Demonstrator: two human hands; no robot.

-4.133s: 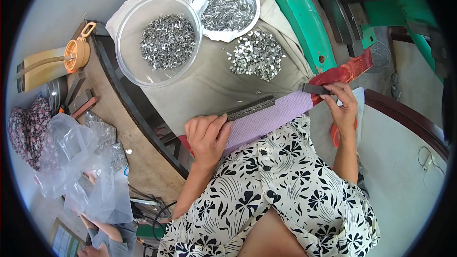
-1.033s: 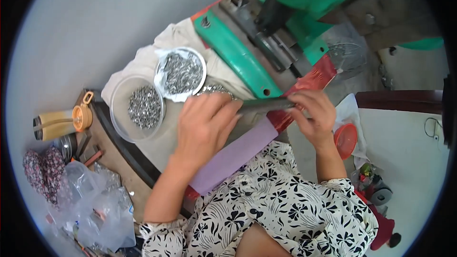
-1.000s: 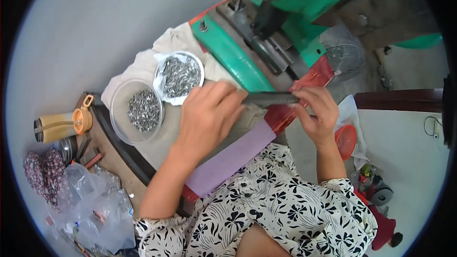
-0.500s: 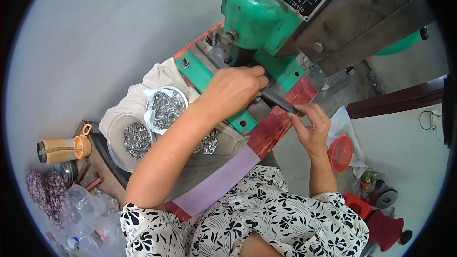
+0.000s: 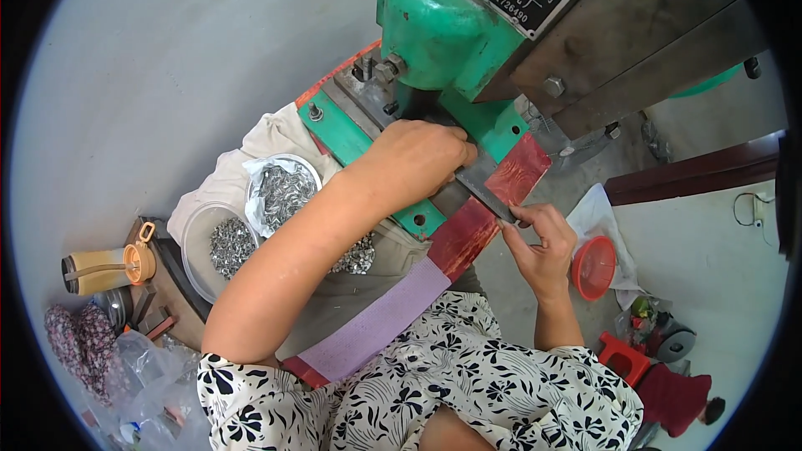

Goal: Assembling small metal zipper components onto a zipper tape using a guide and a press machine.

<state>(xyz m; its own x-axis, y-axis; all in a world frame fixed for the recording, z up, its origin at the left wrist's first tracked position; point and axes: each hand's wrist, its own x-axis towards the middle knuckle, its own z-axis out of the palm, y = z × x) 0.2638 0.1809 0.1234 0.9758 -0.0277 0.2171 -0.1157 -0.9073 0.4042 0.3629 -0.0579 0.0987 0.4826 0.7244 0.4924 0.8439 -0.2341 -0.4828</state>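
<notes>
A green press (image 5: 443, 25) stands in front of me, with its steel bed under the ram. Between thumb and fingers, my right hand (image 5: 543, 244) pinches the near end of a flat dark metal bar (image 5: 486, 190). The bar slants from the press bed across a red wooden board (image 5: 461, 234). My left hand (image 5: 424, 157) is closed, knuckles up, over the bar's far part by the ram. Its fingertips are mostly hidden, so what they grip cannot be made out.
Left of the press, a bowl of shiny metal bits (image 5: 288, 192) and a clear tub of metal pieces (image 5: 230, 246) sit on beige cloth. A purple pad (image 5: 376, 326) lies across my lap. To the right are a red basket (image 5: 594, 268) and a person in dark red (image 5: 675, 401).
My right hand has come a little nearer to me with the bar's end. My left hand has shifted slightly right and nearer. The whole view has moved a little.
</notes>
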